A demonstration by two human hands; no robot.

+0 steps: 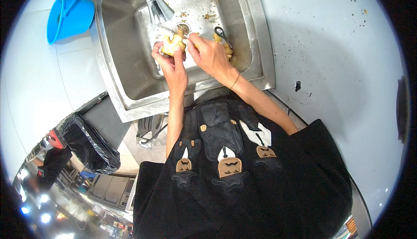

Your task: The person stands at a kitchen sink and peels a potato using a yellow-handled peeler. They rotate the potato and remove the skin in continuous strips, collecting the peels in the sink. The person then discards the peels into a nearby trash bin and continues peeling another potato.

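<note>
A knobbly piece of ginger root point(173, 46), pale yellow where its skin is off, is held in my left hand point(172, 66) over the steel sink point(117, 53). Close at its right side is my right hand point(210, 55), fingers curled and thumb near the index finger; whether anything small is between them is hidden. More ginger point(229, 50) lies on the sink floor beyond the right hand, partly covered by it. A metal spoon point(222, 34) rests against that ginger. Just above the held root hangs the chrome spray head of a tap point(158, 7), with water seeming to come from it.
Brown peel scraps point(208, 16) lie scattered around the drain point(182, 28). A blue bucket point(73, 17) stands left of the sink. A bin with a black liner point(89, 144) is at lower left, with another person point(52, 161) beyond. A pale wall point(312, 43) borders the right side.
</note>
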